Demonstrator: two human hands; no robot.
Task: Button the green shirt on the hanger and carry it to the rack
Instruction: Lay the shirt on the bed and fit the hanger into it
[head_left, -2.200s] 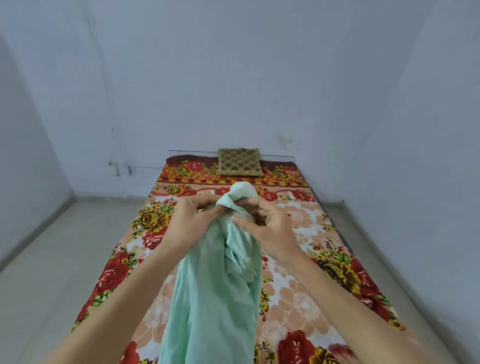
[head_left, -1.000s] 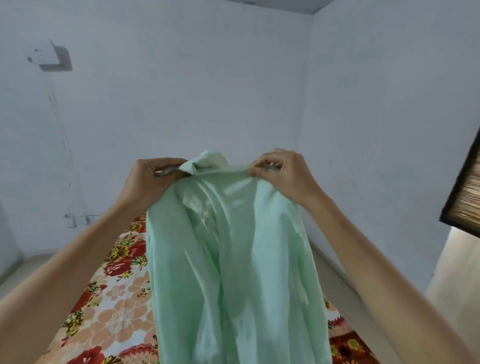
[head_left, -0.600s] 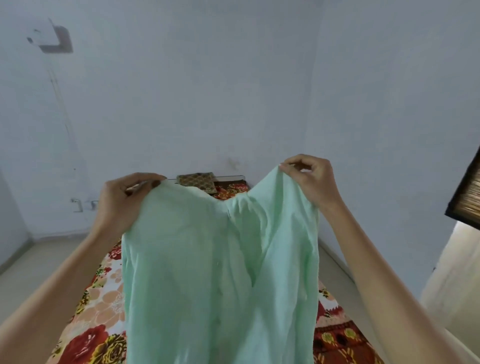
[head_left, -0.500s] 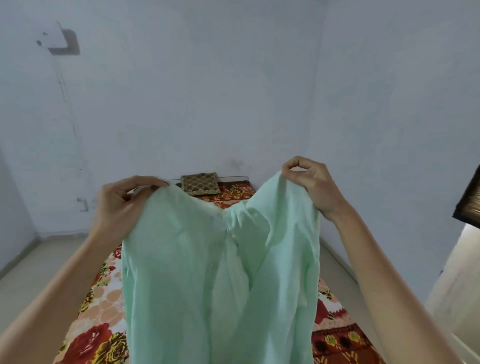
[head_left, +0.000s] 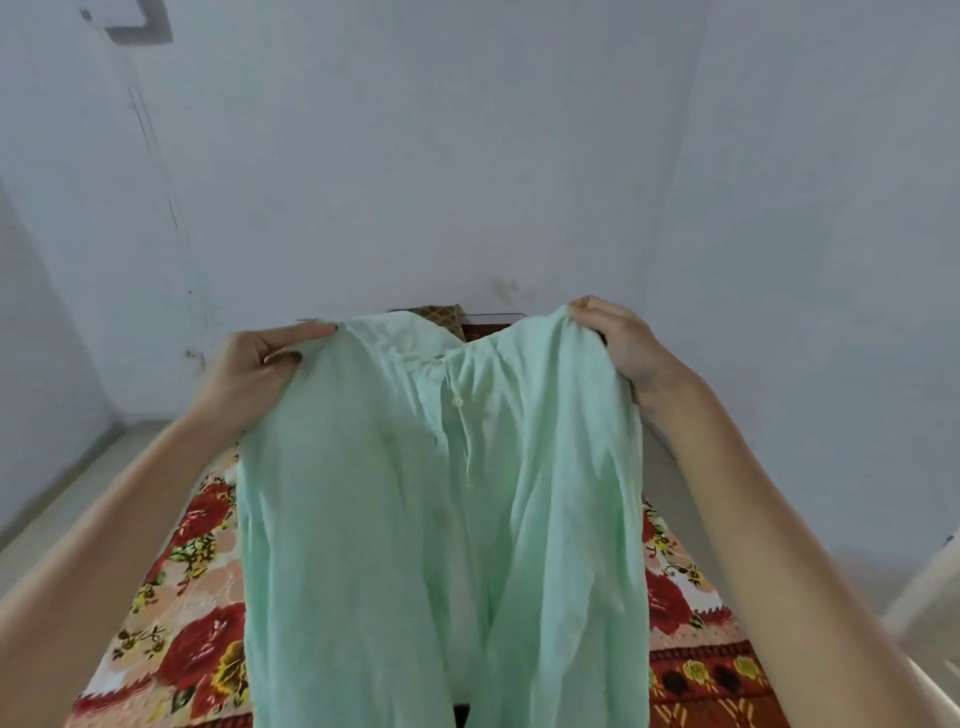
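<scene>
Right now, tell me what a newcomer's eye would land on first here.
The pale green shirt, held up centre frame, hangs down and fills the middle. The left hand and right hand each pinch a top corner. Behind and below lies a bright floral bedspread; no hanger or rack shows.

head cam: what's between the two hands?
Only the green shirt, stretched from left hand to right hand; head view.

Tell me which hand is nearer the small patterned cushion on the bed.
Right. The cushion peeks above the green shirt; the right hand grips right of it, the left hand farther left.
</scene>
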